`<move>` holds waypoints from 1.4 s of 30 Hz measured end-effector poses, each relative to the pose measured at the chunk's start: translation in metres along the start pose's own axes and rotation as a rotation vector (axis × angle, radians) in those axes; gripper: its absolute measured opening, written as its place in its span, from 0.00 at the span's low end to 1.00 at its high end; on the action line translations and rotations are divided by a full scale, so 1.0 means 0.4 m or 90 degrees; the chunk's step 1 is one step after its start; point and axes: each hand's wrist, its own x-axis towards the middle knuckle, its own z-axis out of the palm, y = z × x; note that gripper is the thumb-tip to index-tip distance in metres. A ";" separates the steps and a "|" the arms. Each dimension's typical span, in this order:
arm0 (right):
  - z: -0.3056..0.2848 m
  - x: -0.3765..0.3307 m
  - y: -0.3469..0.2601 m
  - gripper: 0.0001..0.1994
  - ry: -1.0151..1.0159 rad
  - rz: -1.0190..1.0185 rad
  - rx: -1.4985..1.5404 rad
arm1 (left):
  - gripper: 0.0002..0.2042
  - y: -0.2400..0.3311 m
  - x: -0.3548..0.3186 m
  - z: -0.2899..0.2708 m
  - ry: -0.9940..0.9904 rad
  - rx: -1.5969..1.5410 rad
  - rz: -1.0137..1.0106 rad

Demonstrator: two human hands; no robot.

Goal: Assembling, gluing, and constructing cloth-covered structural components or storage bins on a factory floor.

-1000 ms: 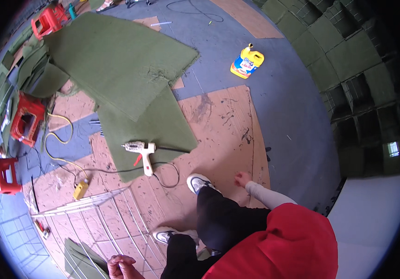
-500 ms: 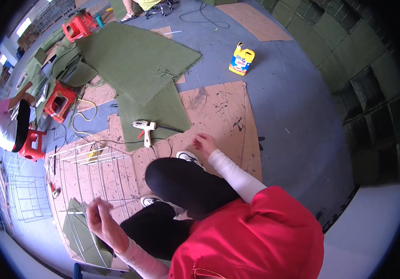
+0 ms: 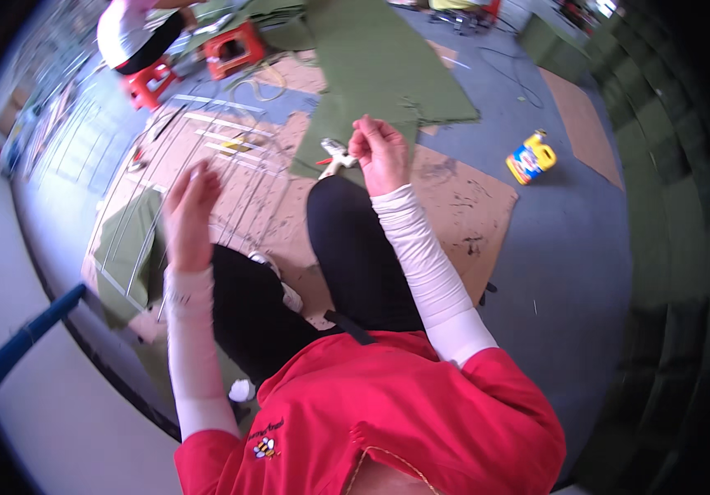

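My left hand (image 3: 192, 216) is raised over the wire frame (image 3: 244, 194), its fingers drawn together and somewhat blurred. Farther right, my right hand (image 3: 381, 153) is lifted with fingers curled into a pinch. Whatever either hand holds, if anything, is too small to make out. Beyond my right hand, partly covered by it, a white glue gun (image 3: 338, 152) with a red trigger lies at the edge of green matting (image 3: 363, 74). The frame of thin pale bars rests on stained cardboard (image 3: 450, 206), left of my knees. A folded green piece (image 3: 128, 239) lies at its near left.
A yellow jug (image 3: 531, 158) stands on the grey floor at right. Stacked green blocks (image 3: 660, 190) line the right side. A co-worker (image 3: 128, 37) sits at far left on a red stool (image 3: 149, 82), beside another red stool (image 3: 233, 51). A blue bar (image 3: 33, 337) juts out at left.
My view has turned, so the scene sits farther right and higher. Both hands have risen; my right hand now overlaps the glue gun, and its fingers have drawn closer together.
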 end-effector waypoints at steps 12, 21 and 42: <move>0.236 -0.112 0.149 0.20 -0.484 -0.371 -0.675 | 0.38 -0.071 0.073 0.073 -0.227 -0.625 -0.127; 0.260 0.145 0.217 0.24 -0.334 -0.389 -0.905 | 0.38 -0.072 0.210 0.103 -0.337 -0.593 -0.154; 0.325 0.098 0.346 0.29 -0.396 -0.462 -0.907 | 0.40 -0.213 0.335 0.051 -0.398 -0.438 -0.035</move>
